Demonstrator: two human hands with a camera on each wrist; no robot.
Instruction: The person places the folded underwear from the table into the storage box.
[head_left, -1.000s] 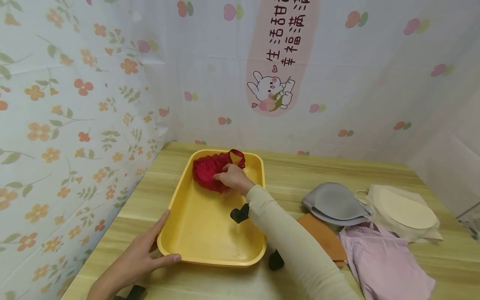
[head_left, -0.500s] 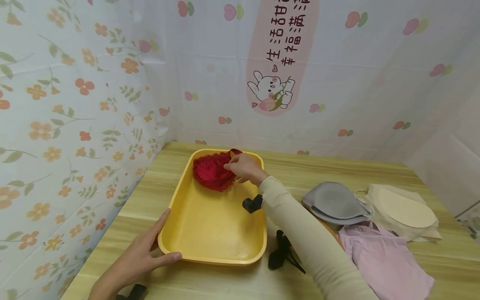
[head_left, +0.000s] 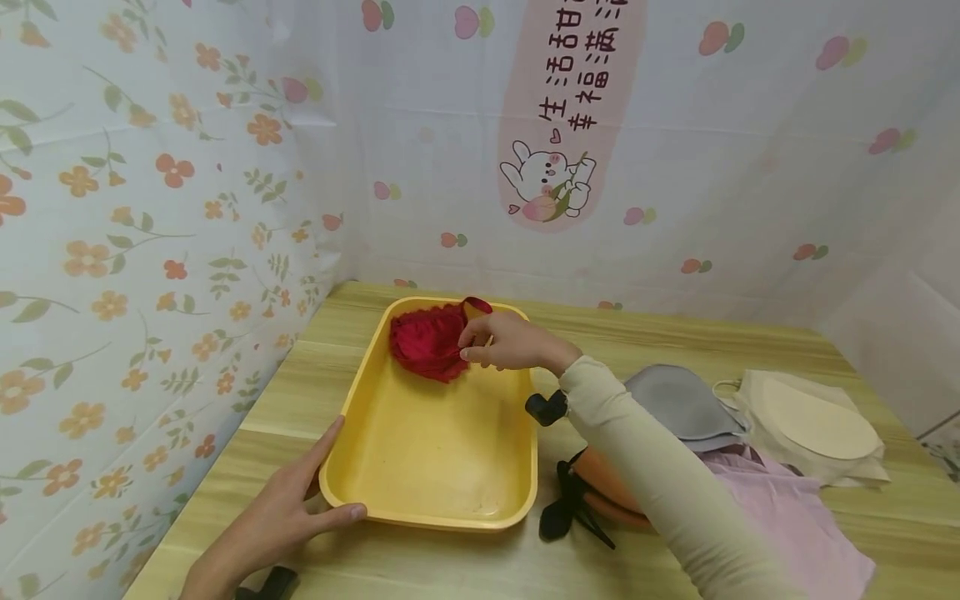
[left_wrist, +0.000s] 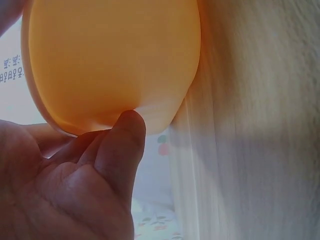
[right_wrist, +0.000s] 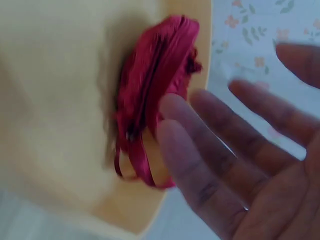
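Head view: wood-grain desk (head_left: pixel 285 392) toward 6 o'clock. Orange-floral sheet (head_left: pixel 150 275) at 9, fruit-print sheet (head_left: pixel 420 158) at 12, creased. Pink rabbit panel (head_left: pixel 546 179) with dark characters at 1. Pale wall covering (head_left: pixel 911 242) at 3. Lighting soft.

From my head feed, I see a pale wood-grain counter (head_left: pixel 420 571). On its right side I make out a grey domed item (head_left: pixel 671 400), a cream cloth piece (head_left: pixel 817 417) beside it, a lilac cloth (head_left: pixel 813 521) nearer me, and an orange item (head_left: pixel 600 477), partly hidden. Behind hangs a white sheet (head_left: pixel 420 125) with a rabbit print (head_left: pixel 546 179); left, a floral sheet (head_left: pixel 90 333).
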